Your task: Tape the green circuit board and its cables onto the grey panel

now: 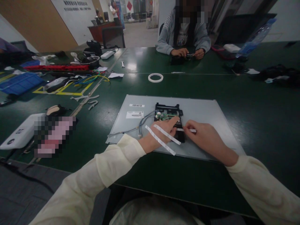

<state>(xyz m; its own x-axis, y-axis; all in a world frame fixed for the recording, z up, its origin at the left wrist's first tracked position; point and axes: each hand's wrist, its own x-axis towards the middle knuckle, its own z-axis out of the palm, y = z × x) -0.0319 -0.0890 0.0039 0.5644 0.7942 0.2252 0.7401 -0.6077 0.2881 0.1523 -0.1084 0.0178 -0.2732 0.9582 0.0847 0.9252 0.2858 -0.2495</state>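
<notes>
On the far left of the green surface lie a blue tray and a white device. Further right, a grey metal panel lies flat, with grey cables running to a black-framed circuit board at its middle. The left hand rests on the board's lower edge, fingers extended and pressing down; two white tape strips lie stuck across its back. Just beside it, the right hand has its fingers pinched on a short white tape strip, held over the black frame between both hands. A white tape roll sits beyond the panel, and a person sits across the surface.
</notes>
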